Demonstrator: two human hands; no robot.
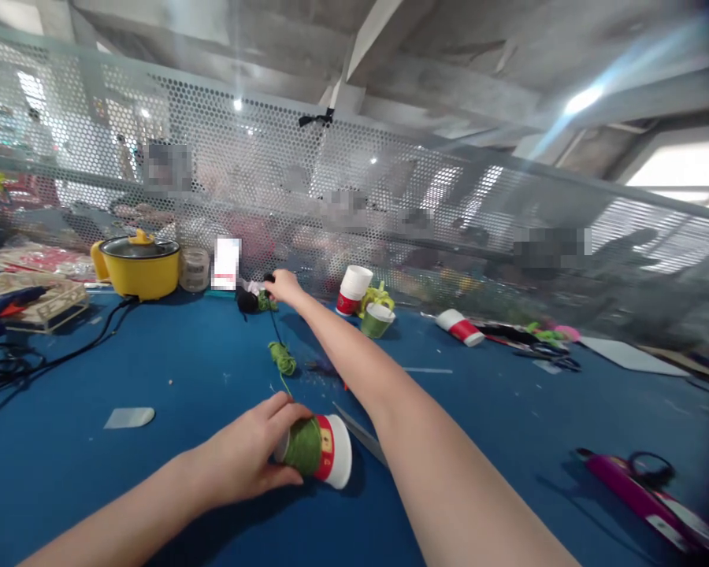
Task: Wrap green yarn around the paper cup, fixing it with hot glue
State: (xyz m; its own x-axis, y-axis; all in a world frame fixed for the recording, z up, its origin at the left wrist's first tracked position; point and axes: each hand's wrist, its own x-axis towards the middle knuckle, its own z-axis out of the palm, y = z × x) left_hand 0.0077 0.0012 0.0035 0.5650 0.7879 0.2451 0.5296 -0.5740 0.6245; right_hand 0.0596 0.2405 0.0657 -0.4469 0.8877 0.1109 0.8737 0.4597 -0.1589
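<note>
On its side near the table's front, a paper cup (pixel 334 450) has green yarn wound round part of it. My left hand (pixel 260 433) is closed round the wrapped part. A green strand runs from the cup to a small bundle of green yarn (pixel 282 358). My right hand (pixel 286 287) reaches far forward, its fingers closed on black yarn (pixel 270 279), with a dark strand hanging below. A black yarn ball (pixel 247 300) lies just left of it. Under my right forearm, the blades of scissors (pixel 360 433) show in part.
Further back stand stacked paper cups (pixel 354 290) and a green-wrapped cup (pixel 377 320). Another cup (pixel 459 327) lies tipped at right. A yellow pot (pixel 142 266) trails a cord at left, near a blue glue gun (pixel 5 307). A purple tool (pixel 638 496) lies front right.
</note>
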